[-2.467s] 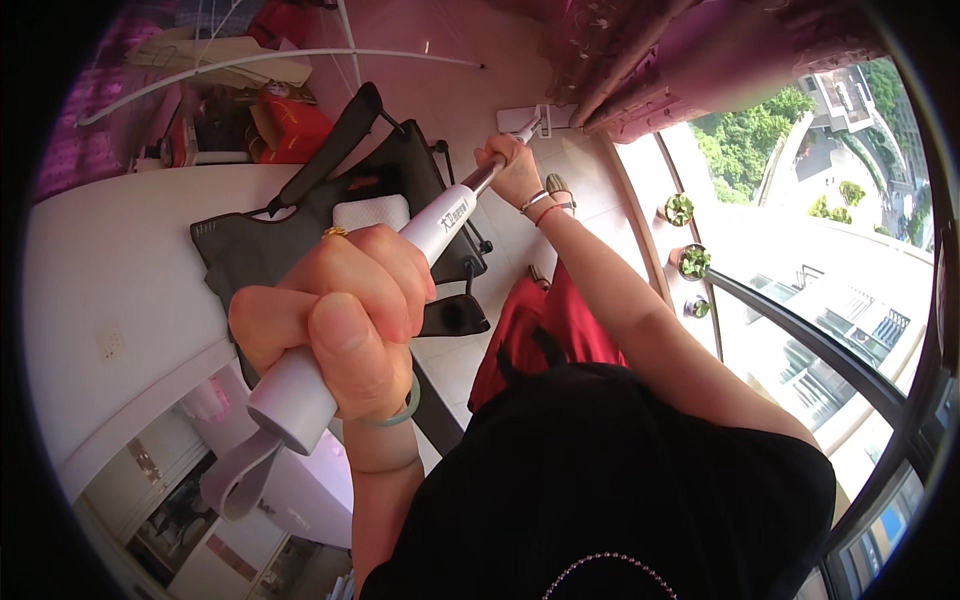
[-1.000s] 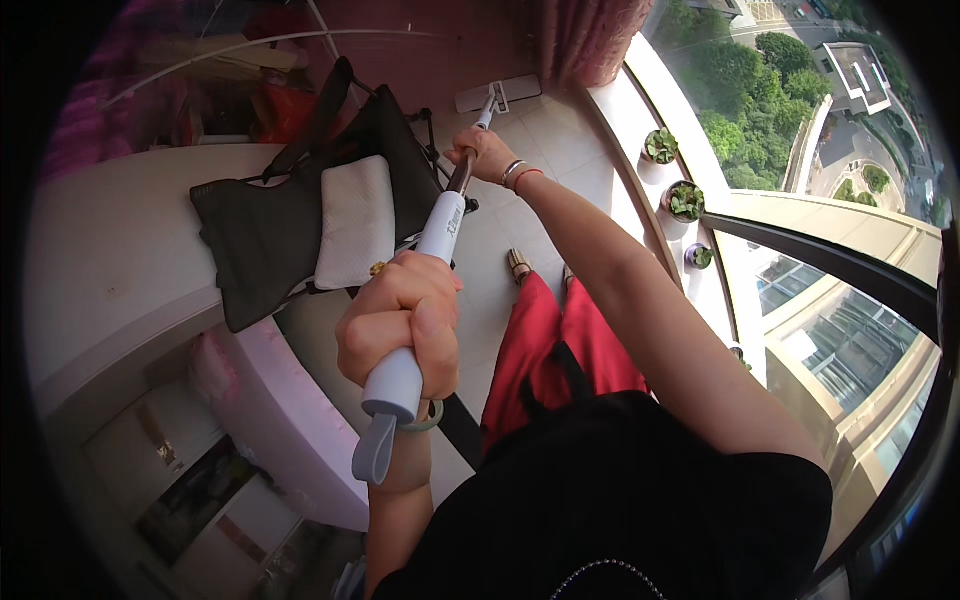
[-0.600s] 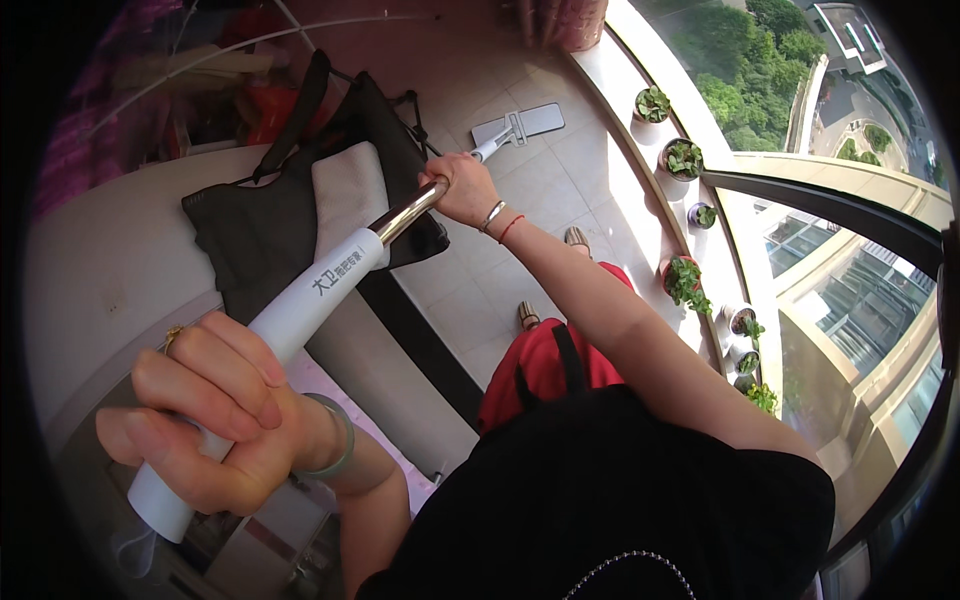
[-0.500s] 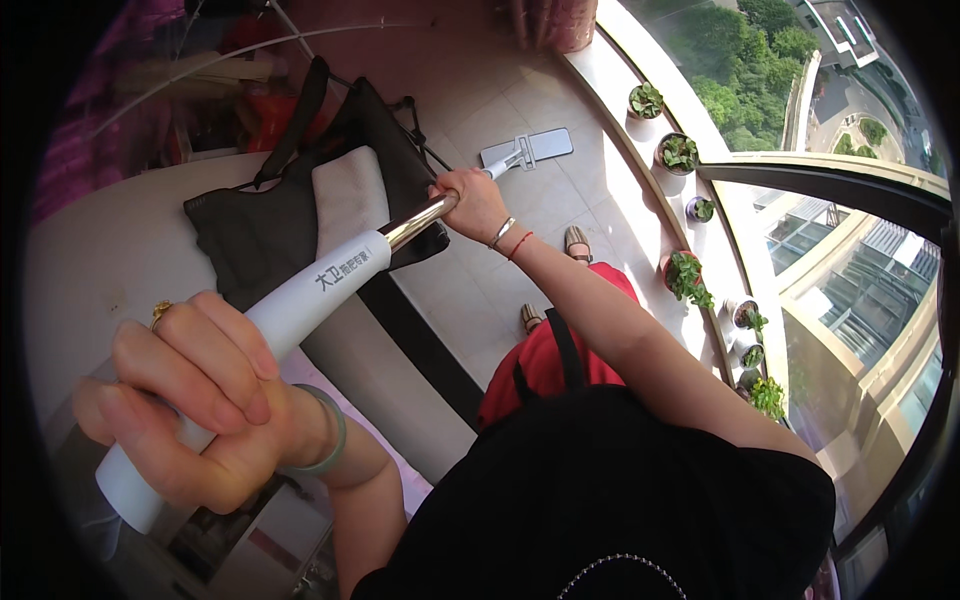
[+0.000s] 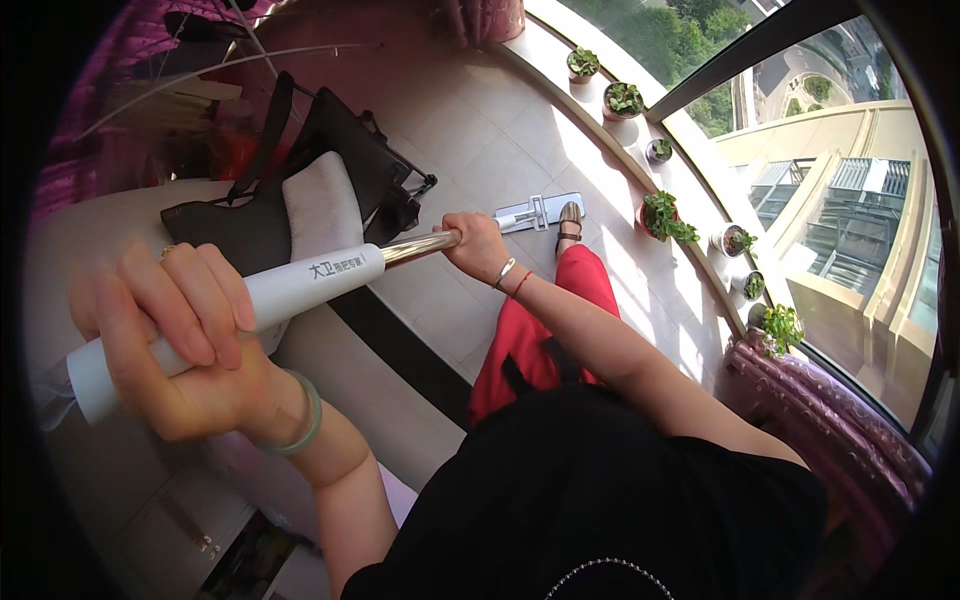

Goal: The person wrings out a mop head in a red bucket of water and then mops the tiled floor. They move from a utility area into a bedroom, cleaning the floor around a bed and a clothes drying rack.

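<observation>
A flat mop with a thick white grip and a shiny metal pole stretches from the lower left toward the upper right. My left hand is wrapped round the white grip close to its end. Further along, my right hand is closed on the metal pole. The flat, pale rectangular mop head lies on the tiled floor, right by my sandalled foot, which hides part of its right end.
To the left stands a pale sofa with a dark bag or cloth and a light cushion. A black folding frame is beside it. Potted plants line the curved window ledge on the right. A purple curtain hangs lower right.
The mop's head has come nearer to my feet, and its pole lies flatter across the view. My view has turned, and one foot now stands at the mop head. Both hands keep their hold.
</observation>
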Available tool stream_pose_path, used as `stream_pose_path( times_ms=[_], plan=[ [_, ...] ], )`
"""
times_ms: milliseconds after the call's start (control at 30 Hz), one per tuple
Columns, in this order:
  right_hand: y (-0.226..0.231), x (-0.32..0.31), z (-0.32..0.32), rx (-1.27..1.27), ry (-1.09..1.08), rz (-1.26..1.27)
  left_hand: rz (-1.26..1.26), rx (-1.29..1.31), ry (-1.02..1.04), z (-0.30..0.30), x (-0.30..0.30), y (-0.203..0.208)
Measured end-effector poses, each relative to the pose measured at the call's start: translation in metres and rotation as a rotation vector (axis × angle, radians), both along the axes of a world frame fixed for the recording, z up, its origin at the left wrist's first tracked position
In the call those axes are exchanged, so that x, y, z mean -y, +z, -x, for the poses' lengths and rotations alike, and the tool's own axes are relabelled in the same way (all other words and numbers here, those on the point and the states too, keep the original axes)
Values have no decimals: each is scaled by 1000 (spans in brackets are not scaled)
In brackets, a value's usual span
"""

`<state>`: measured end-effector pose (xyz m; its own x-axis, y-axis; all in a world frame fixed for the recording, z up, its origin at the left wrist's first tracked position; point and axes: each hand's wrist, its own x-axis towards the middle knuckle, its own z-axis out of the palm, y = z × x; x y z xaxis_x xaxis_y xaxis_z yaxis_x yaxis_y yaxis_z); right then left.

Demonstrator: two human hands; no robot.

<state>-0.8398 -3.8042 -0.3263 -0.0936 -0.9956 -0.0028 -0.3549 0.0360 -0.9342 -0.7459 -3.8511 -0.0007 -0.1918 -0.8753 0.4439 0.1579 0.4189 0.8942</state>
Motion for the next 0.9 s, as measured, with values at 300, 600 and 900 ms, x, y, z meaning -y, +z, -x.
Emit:
stream_pose_path(
  times_ms=[300, 600, 900],
  plan=[
    [30, -14, -31, -23, 188, 244, 325, -17, 25, -43, -120, 12],
    [-81, 118, -25, 72, 358, 253, 298, 290, 186, 8, -87, -130],
    [-138, 138, -33, 0, 591, 316, 243, 429, 402, 34, -99, -182]
  ],
)
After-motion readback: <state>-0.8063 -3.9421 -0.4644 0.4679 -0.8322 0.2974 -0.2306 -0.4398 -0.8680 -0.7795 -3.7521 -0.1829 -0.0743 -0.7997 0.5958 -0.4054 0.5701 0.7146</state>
